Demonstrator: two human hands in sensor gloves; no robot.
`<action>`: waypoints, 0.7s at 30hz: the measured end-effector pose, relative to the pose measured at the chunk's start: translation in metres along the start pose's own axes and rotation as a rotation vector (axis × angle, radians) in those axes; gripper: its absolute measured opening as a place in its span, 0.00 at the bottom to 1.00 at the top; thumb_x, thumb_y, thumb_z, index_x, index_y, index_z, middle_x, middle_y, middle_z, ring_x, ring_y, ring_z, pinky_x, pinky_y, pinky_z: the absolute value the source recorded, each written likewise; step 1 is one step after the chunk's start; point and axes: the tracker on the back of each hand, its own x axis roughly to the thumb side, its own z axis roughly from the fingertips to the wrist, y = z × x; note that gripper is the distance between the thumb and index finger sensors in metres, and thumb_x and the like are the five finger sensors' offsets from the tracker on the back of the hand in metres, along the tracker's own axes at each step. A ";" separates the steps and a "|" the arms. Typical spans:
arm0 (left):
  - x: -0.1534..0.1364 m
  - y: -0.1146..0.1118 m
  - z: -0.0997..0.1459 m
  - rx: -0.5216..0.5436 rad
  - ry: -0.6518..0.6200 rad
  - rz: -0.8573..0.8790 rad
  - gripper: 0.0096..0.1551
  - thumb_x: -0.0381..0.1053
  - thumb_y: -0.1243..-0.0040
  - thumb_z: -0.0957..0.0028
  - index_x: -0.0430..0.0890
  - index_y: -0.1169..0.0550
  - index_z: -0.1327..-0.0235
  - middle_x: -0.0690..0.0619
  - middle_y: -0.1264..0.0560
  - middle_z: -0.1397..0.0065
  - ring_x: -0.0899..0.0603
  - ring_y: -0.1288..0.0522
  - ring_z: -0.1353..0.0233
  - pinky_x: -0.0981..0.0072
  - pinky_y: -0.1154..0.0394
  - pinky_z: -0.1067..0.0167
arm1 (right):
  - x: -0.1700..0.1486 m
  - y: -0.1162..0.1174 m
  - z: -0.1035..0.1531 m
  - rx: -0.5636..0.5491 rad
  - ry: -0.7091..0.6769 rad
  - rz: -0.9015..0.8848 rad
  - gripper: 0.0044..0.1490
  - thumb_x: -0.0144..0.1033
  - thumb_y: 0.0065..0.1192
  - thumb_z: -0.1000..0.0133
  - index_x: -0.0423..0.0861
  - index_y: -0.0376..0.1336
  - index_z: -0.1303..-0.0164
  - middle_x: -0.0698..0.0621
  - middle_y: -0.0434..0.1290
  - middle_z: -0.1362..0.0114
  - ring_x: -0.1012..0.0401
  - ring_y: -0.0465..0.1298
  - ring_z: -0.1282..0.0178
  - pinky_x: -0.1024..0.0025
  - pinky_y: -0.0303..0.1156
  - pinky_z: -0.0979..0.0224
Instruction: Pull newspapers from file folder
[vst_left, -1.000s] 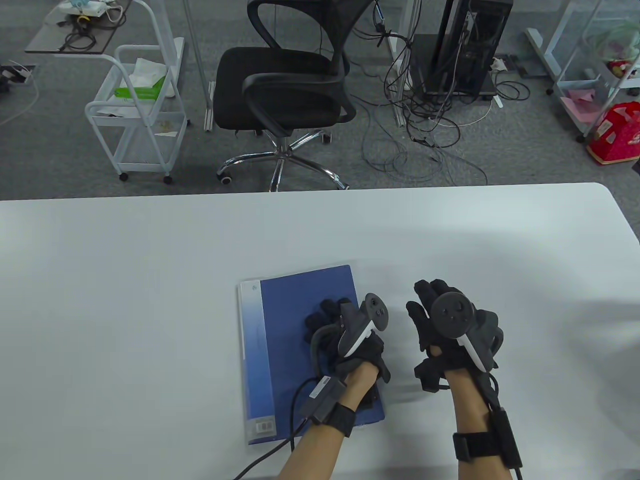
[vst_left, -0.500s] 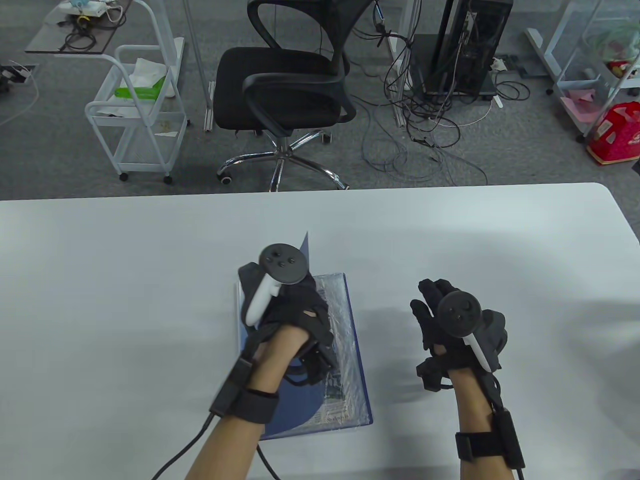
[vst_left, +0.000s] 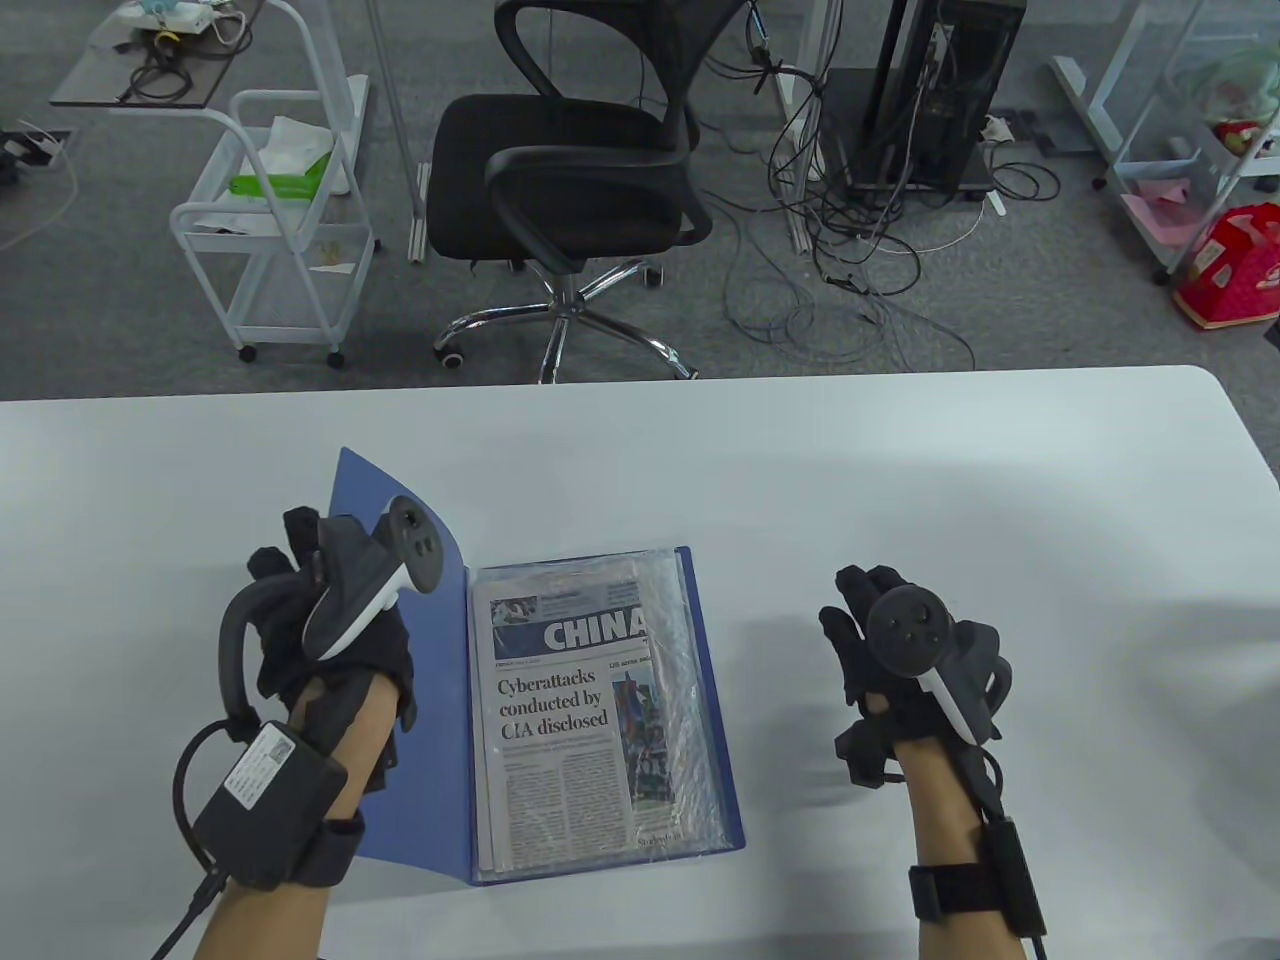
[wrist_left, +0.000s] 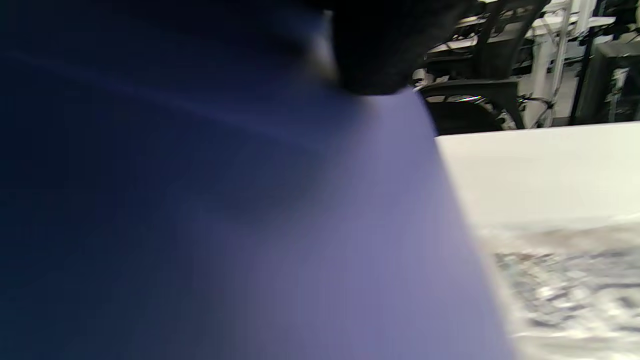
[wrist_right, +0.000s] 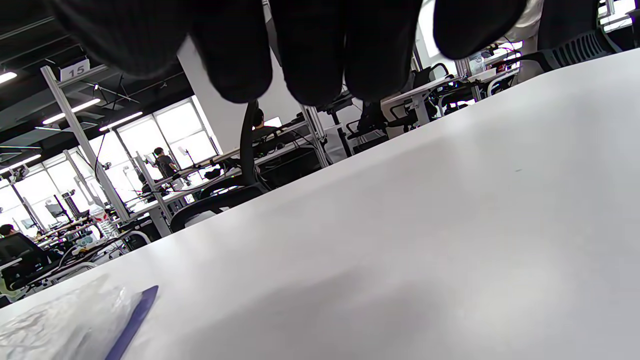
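The blue file folder (vst_left: 728, 770) lies open on the white table (vst_left: 900, 470). Its front cover (vst_left: 440, 780) is swung out to the left. A folded newspaper (vst_left: 555, 720) with a "CHINA" masthead lies inside under a clear plastic sleeve (vst_left: 680, 680). My left hand (vst_left: 290, 590) is at the cover's outer edge and holds it open; the cover (wrist_left: 300, 225) fills the left wrist view, with a dark finger (wrist_left: 380, 50) at the top. My right hand (vst_left: 860, 620) hovers empty to the right of the folder, its fingers (wrist_right: 310, 50) straight. The folder's corner (wrist_right: 132, 320) shows in the right wrist view.
A black office chair (vst_left: 580, 170) stands beyond the table's far edge. A white wire cart (vst_left: 280, 220) is at the back left, and a computer tower (vst_left: 940, 90) with loose cables at the back right. The table's rounded corner is at the far right.
My left hand lifted the front cover and swung it over to the left, baring the newspaper. The folder shifted slightly. My right hand has hardly moved.
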 end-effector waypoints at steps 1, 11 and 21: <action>-0.003 -0.010 -0.003 0.020 0.015 -0.011 0.48 0.50 0.39 0.46 0.43 0.49 0.17 0.36 0.60 0.14 0.22 0.59 0.17 0.26 0.50 0.27 | 0.000 0.001 0.000 0.002 0.002 0.003 0.37 0.57 0.58 0.54 0.57 0.65 0.33 0.48 0.68 0.22 0.43 0.69 0.22 0.36 0.62 0.26; 0.009 -0.125 -0.005 -0.013 -0.240 0.076 0.41 0.53 0.43 0.46 0.48 0.38 0.18 0.39 0.48 0.12 0.22 0.44 0.17 0.30 0.40 0.29 | -0.002 0.010 -0.001 0.036 0.013 0.028 0.37 0.57 0.58 0.54 0.57 0.65 0.33 0.48 0.68 0.22 0.43 0.70 0.22 0.36 0.63 0.26; 0.025 -0.165 0.007 -0.056 -0.445 0.289 0.42 0.55 0.45 0.46 0.45 0.40 0.17 0.35 0.51 0.13 0.19 0.50 0.19 0.26 0.45 0.30 | 0.001 0.019 0.001 0.063 0.001 0.068 0.37 0.57 0.58 0.54 0.56 0.65 0.33 0.48 0.69 0.22 0.43 0.71 0.23 0.36 0.63 0.26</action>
